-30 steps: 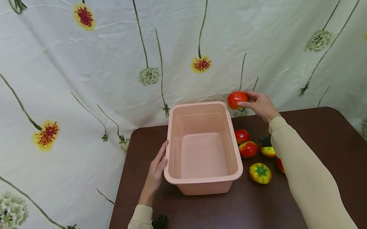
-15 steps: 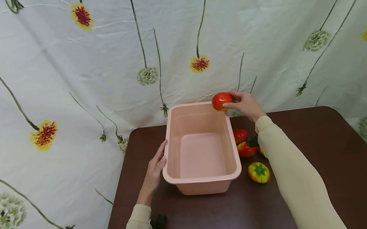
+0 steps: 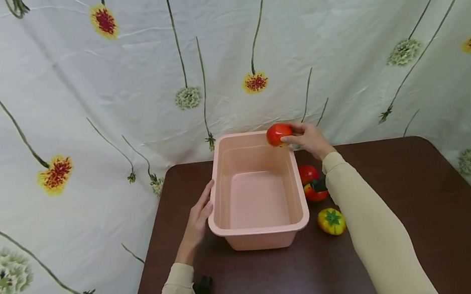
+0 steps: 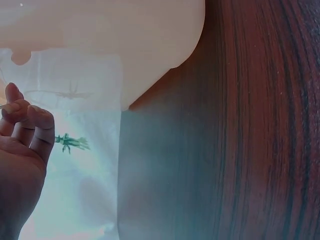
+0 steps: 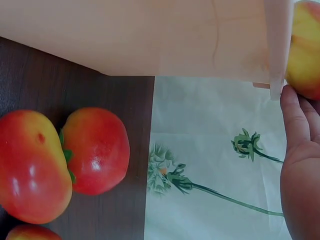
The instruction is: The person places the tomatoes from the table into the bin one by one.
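From the head view, the right hand [image 3: 307, 139] pinches a red fruit [image 3: 278, 134] between thumb and fingers at the far right corner of the pink bin [image 3: 256, 241]; a light pinch, with knuckles kept clear of the rim, should serve best. The left hand [image 3: 196, 222], fingers fairly straight, touches the bin's left side, a sensible brace. A yellow fruit [image 3: 331, 221] sits right of the bin on the dark brown table [image 3: 261, 285], before a flower-printed cloth [image 3: 137, 70]. The left wrist view shows streaked wood grain, but whether those fingers grip is unclear. The right wrist view shows two red-yellow fruits [image 5: 95, 150] touching on the table.
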A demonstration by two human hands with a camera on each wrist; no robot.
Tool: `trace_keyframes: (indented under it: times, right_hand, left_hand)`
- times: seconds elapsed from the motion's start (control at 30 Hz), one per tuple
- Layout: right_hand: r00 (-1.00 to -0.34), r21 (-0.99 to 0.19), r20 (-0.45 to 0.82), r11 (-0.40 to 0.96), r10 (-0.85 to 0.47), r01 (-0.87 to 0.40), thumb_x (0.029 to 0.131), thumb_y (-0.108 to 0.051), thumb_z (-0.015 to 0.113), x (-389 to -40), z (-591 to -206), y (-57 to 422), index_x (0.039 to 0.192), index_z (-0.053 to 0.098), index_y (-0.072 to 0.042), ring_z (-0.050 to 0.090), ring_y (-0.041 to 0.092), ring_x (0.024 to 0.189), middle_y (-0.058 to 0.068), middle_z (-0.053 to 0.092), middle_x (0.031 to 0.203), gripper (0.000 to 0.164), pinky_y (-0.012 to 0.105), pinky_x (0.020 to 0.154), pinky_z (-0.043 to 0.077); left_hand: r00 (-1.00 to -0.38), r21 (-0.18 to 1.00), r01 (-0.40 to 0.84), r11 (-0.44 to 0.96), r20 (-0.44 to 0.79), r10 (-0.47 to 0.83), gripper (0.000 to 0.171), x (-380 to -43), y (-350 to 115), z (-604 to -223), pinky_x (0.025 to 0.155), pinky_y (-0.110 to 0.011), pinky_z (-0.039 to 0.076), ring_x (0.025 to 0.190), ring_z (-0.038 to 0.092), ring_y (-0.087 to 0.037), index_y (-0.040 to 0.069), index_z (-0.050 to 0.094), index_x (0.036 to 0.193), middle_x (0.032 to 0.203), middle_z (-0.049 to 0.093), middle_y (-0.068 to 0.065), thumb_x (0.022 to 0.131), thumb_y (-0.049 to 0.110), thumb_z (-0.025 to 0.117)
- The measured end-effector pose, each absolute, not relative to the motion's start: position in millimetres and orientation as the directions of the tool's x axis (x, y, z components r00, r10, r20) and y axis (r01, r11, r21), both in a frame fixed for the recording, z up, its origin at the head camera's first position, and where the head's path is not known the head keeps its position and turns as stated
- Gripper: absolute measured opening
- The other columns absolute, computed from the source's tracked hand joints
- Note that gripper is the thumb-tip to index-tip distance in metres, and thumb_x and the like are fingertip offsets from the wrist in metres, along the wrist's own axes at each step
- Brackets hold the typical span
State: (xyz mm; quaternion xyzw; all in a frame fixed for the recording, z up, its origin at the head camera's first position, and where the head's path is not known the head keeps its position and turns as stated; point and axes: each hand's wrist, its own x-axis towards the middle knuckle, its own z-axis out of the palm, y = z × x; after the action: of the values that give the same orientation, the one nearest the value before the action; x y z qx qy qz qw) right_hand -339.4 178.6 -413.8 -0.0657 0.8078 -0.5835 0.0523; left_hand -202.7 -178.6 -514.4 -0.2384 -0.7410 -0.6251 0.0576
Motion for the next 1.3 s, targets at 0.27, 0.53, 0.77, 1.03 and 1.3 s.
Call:
trace_keyframes:
  times: [0.27, 0.53, 0.77, 1.03, 1.3]
  right_hand:
    - [-0.987, -0.975, -0.023, 0.22, -0.16, -0.013, 0.09, -0.019, 0.07, -338, -418, 190, 0.147, 0.041, -0.002, 0.044, 0.03, 0.138, 0.018, 0.044, 0.15, 0.066, 0.044, 0.113, 0.034]
    - [-0.996, -0.974, -0.02, 0.227, -0.09, -0.001, 0.091, -0.023, 0.068, -336, -424, 203, 0.147, 0.041, -0.003, 0.045, 0.03, 0.137, 0.017, 0.044, 0.15, 0.065, 0.045, 0.113, 0.035]
    - [-0.998, -0.959, -0.053, 0.278, 0.023, 0.057, 0.091, -0.024, 0.068, -331, -437, 209, 0.144, 0.045, -0.001, 0.046, 0.031, 0.135, 0.019, 0.048, 0.147, 0.062, 0.045, 0.113, 0.034]
    - [-0.988, -0.908, -0.15, 0.39, 0.03, 0.15, 0.091, -0.024, 0.068, -323, -460, 216, 0.146, 0.041, 0.001, 0.044, 0.036, 0.136, 0.02, 0.045, 0.148, 0.067, 0.048, 0.113, 0.034]
    - [-0.968, -0.871, -0.235, 0.424, 0.083, 0.248, 0.09, -0.025, 0.069, -317, -487, 225, 0.147, 0.039, -0.001, 0.039, 0.037, 0.138, 0.019, 0.044, 0.15, 0.069, 0.049, 0.115, 0.031]
  left_hand:
    - [-0.887, 0.9, 0.418, 0.124, 0.374, 0.272, 0.053, -204, -179, -515, 0.101, -0.014, 0.039, 0.129, 0.047, -0.011, 0.017, 0.031, 0.154, 0.154, 0.038, -0.015, 0.102, 0.01, 0.037]
    - [-0.895, 0.905, 0.405, 0.13, 0.363, 0.261, 0.052, -205, -179, -516, 0.104, -0.014, 0.035, 0.133, 0.043, -0.007, 0.021, 0.031, 0.154, 0.157, 0.035, -0.01, 0.103, 0.015, 0.037]
    - [-0.905, 0.914, 0.382, 0.133, 0.341, 0.255, 0.051, -204, -177, -517, 0.105, -0.015, 0.036, 0.136, 0.042, -0.014, 0.024, 0.031, 0.153, 0.159, 0.032, -0.003, 0.103, 0.018, 0.036]
    - [-0.905, 0.912, 0.386, 0.136, 0.345, 0.25, 0.051, -203, -177, -518, 0.104, -0.015, 0.038, 0.133, 0.045, -0.019, 0.02, 0.032, 0.153, 0.157, 0.034, -0.009, 0.103, 0.014, 0.036]
    - [-0.891, 0.906, 0.412, 0.097, 0.378, 0.251, 0.052, -202, -177, -517, 0.104, -0.015, 0.037, 0.13, 0.046, -0.01, 0.016, 0.031, 0.154, 0.155, 0.037, -0.014, 0.102, 0.01, 0.035]
